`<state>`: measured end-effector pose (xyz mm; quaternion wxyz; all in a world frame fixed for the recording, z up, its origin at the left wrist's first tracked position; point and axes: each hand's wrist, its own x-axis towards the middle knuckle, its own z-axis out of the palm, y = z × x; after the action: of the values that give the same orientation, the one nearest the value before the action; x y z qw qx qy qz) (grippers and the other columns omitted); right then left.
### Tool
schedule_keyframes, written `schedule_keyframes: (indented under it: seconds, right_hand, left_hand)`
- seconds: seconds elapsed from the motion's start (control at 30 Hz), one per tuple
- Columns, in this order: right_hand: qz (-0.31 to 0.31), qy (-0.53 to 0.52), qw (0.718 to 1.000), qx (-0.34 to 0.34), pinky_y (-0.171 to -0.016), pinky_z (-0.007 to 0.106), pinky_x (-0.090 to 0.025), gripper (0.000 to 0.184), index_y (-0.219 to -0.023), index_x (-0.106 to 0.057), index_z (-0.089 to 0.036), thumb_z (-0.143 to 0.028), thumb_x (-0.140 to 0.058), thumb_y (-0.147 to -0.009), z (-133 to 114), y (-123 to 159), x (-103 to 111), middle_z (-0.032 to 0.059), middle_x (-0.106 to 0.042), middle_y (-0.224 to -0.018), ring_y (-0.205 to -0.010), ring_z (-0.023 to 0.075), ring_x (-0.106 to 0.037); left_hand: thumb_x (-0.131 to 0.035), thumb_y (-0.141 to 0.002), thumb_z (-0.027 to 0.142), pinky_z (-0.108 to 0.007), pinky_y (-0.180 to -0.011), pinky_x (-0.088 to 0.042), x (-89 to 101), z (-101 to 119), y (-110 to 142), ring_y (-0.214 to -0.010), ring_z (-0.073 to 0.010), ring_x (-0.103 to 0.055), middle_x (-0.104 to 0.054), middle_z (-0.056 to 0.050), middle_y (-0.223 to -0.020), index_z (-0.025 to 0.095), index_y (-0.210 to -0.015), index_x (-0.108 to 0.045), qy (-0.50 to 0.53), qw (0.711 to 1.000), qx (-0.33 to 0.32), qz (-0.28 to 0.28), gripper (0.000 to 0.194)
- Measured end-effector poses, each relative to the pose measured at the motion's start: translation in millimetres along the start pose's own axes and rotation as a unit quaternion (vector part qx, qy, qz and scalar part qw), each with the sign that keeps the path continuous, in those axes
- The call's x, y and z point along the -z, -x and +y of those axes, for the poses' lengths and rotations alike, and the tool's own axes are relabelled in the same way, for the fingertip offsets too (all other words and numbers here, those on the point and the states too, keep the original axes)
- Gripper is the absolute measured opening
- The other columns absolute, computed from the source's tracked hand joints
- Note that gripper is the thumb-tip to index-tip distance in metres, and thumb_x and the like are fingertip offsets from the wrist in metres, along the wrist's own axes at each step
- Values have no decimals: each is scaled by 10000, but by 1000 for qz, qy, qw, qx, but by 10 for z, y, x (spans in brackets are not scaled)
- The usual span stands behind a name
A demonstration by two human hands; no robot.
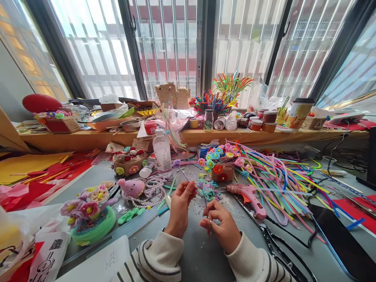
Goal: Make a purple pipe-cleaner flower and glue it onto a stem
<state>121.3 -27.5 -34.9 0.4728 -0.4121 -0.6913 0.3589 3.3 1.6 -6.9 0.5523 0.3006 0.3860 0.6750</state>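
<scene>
My left hand [179,207] is raised above the grey table [202,250], its fingertips pinched together on something too small to make out. My right hand [223,227] rests lower and to the right, fingers curled around a thin wire or pipe-cleaner stem [206,205] that stands up between the two hands. Just beyond the hands lies a small heap of teal and purple pipe-cleaner flowers [207,190]. A pink glue gun [249,196] lies to the right of my right hand.
A basket of colourful flowers [221,164] and a spread of loose pipe cleaners [282,180] fill the right. A water bottle [162,152], a pearl strand [151,190], a pink knitted bird [132,187] and a green flower basket [91,219] sit left. Black scissors [273,239] lie right.
</scene>
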Motion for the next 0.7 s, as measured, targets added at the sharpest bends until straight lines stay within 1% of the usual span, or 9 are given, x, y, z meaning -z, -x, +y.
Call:
schedule_keyframes:
  seconds: [0.13, 0.2, 0.27, 0.33, 0.47, 0.53, 0.7]
  right_hand:
    - [29, -5, 1000, -4, -674, 229, -401, 494, -414, -578, -170, -577, -469, -672, 10, -8, 31, 24, -479, -683, -691, 125, -509]
    - [48, 4, 999, -17, -683, 228, -401, 467, -442, -599, -172, -548, -474, -690, 21, -14, 48, 28, -490, -700, -707, 130, -515]
    - [69, 15, 997, -35, -695, 230, -402, 423, -481, -621, -171, -511, -494, -697, 33, -20, 64, 35, -504, -727, -734, 139, -524]
    - [87, 25, 995, -49, -702, 232, -405, 376, -529, -644, -170, -486, -518, -689, 43, -26, 74, 46, -520, -760, -766, 152, -531]
    - [106, 38, 992, -58, -613, 226, -420, 330, -563, -660, -172, -469, -553, -659, 45, -32, 74, 61, -556, -797, -743, 159, -542]
    - [108, 38, 992, -52, -586, 224, -424, 309, -544, -655, -177, -454, -569, -648, 43, -33, 67, 63, -567, -797, -734, 159, -545]
    - [115, 39, 992, -39, -656, 242, -440, 252, -515, -636, -181, -384, -587, -656, 63, -36, 67, 67, -582, -808, -761, 162, -554]
  left_hand:
    - [-630, -618, 302, -173, -546, -349, 19, -17, -9, -529, -48, -430, -514, 40, -576, 149, -662, -543, -65, 998, -26, -1, 182]
    - [-621, -626, 316, -178, -553, -346, 20, -18, -10, -535, -50, -427, -517, 40, -583, 152, -668, -541, -85, 996, -22, -5, 187]
    - [-616, -628, 325, -185, -562, -347, 7, -13, -2, -538, -55, -428, -518, 37, -580, 150, -657, -535, -104, 994, -5, -27, 194]
    - [-611, -630, 327, -191, -561, -343, -17, -4, 17, -533, -59, -423, -510, 37, -567, 147, -635, -531, -133, 989, 8, -64, 197]
    - [-603, -632, 338, -199, -551, -332, -65, 12, 67, -529, -72, -414, -488, 41, -527, 150, -610, -530, -189, 974, 15, -122, 202]
    - [-598, -634, 348, -203, -554, -334, -76, 20, 84, -540, -81, -418, -496, 35, -539, 150, -616, -537, -205, 969, 16, -139, 208]
    - [-592, -633, 360, -208, -559, -336, -76, 38, 93, -561, -93, -412, -486, 21, -566, 149, -608, -548, -217, 966, 8, -140, 217]
